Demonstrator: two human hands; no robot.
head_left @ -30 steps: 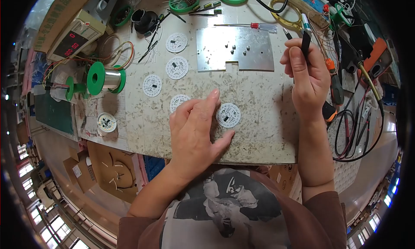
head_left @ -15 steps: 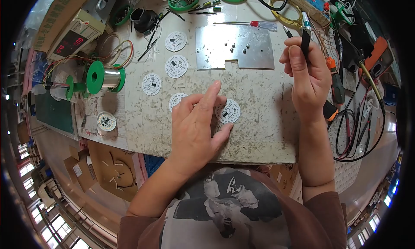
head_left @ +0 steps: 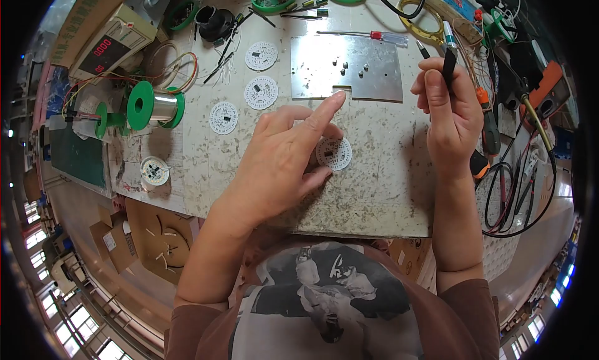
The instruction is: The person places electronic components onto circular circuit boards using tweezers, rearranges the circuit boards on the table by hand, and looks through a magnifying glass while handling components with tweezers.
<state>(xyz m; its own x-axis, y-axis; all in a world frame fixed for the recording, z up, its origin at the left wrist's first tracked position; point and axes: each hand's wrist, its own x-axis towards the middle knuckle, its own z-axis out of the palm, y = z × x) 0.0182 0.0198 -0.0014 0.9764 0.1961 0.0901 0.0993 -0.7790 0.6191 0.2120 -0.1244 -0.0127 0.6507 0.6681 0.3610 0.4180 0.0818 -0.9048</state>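
Observation:
My left hand is low over the table, its index finger stretched out. Its thumb and middle finger close on opposite edges of a round white circuit board with a small black chip. My right hand is raised at the right, its thumb and fingers closed round a slim black tool; its exact kind is unclear. Left of the metal plate lie more round boards, an upper one, a middle one and a lower one.
A metal plate with several small parts lies behind the hands, a screwdriver beyond it. A solder spool and a red-display power supply stand left. A soldering iron and cables are at right.
My left hand has shifted slightly up and covers a board that showed beside it before. The power supply's red digits have dropped to zeros. My right hand keeps its grip on the black tool.

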